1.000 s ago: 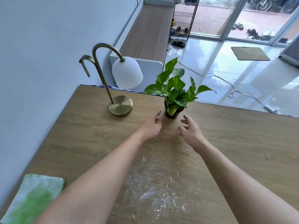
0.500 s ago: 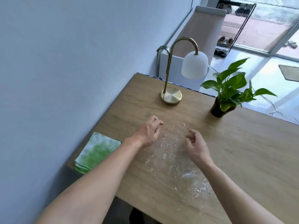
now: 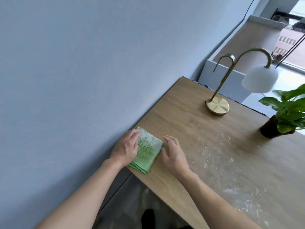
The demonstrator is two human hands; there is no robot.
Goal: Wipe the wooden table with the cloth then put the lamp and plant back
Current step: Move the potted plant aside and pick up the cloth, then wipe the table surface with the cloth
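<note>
A folded green and white cloth (image 3: 146,152) lies at the near left corner of the wooden table (image 3: 186,113), by the wall. My left hand (image 3: 126,148) rests flat on the cloth's left side, fingers spread over it. My right hand (image 3: 174,154) is open just right of the cloth, its fingertips at the cloth's edge. White powder (image 3: 217,161) is scattered across the table's middle. A brass lamp (image 3: 217,105) with a white shade stands at the far edge, and a leafy plant in a dark pot (image 3: 270,128) stands to its right.
A blue-grey wall (image 3: 82,80) runs along the table's left side. Beyond the table stands a low white and wood bench (image 3: 247,43), with a shoe rack and glossy tiled floor behind it. The table's near edge drops off below my forearms.
Both hands have drawn back from the plant and moved left to the cloth. My left hand has landed on it. My view has swung left and down toward the table corner.
</note>
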